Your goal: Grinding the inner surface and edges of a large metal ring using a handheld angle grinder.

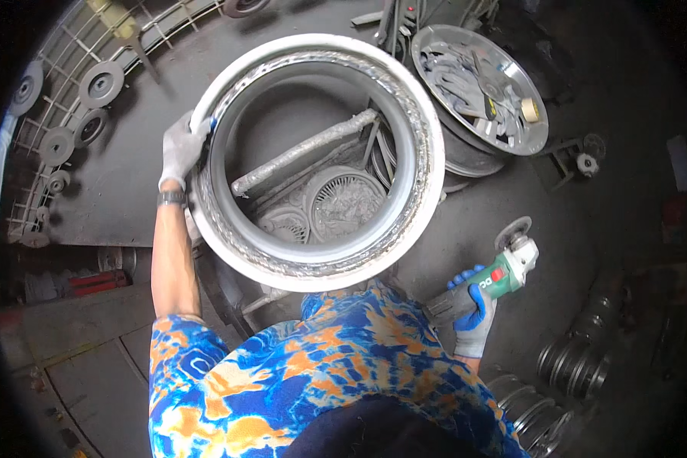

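Note:
A large wheel rim (427, 175) with a bright outer lip and a rough, shiny band inside it is propped in front of me. My left hand (182, 149), in a light work glove, grips its left edge, the fingers curled over the lip. In my right hand (475, 317), gloved in grey and blue, is a green angle grinder (498, 279) with a pale metal head. The grinder's round disc (514, 231) points away from me and stands apart from the rim, to its lower right. Whether the disc spins, I cannot tell.
Through the rim show a wrapped support bar (305, 153) and a round slotted grate (347, 200). At the far right, an upturned wheel (540, 130) holds gloves, tools and a tape roll (530, 110). Several discs (101, 84) hang on a wire rack at left; metal rims (576, 366) lie lower right.

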Tool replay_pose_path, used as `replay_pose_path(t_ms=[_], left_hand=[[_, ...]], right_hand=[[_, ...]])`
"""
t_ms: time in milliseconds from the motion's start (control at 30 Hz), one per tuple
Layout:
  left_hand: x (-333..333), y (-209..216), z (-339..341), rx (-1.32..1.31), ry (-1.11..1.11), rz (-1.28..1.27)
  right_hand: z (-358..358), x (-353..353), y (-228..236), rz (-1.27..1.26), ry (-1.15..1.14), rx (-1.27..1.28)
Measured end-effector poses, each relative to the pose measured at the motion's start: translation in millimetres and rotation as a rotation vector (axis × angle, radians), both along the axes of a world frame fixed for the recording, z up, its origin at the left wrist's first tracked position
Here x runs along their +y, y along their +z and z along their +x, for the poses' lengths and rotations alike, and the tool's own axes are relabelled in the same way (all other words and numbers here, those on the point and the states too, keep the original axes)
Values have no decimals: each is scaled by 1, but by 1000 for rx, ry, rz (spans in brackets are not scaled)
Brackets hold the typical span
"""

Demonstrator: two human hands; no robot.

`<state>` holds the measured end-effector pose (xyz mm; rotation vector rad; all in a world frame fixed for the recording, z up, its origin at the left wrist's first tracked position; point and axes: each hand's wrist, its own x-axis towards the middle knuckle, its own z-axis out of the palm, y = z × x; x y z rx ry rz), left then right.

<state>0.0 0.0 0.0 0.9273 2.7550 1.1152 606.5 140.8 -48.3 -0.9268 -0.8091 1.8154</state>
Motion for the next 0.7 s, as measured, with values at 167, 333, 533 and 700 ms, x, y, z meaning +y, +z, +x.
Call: replay_pose_path(t_ms=[167,333,533,700], left_hand=[[-55,-46,53,28,220,165],[-84,-117,156,183,496,212],[-52,-184,233,-68,844,558],[-58,-203,230,-34,817,548]], right_hand=[[-4,10,-3,-17,28,28],[-28,26,-8,-114,70,51],[-67,41,-7,-100,215,59],[-91,55,1,-29,369,63]])
